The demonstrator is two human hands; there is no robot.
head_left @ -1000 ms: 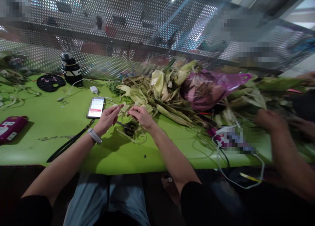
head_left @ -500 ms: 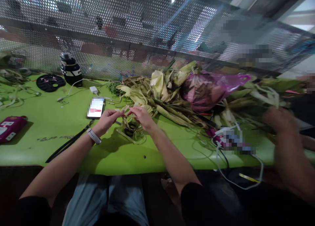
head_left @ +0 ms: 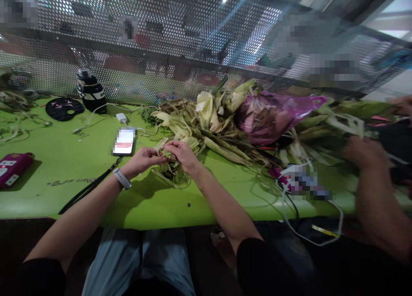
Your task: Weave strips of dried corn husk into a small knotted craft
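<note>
both hands (head_left: 164, 155) pinch husk strip (head_left: 161, 144), long axis left-right.

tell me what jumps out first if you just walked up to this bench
The big heap of corn husks at the back of the lime-green table, with a pink plastic bag lying in it. In front of it, the left hand and right hand meet over a pale husk strip, pinching it between the fingertips. A lit phone lies just left of the hands, and another person's arm reaches in at the right.
</note>
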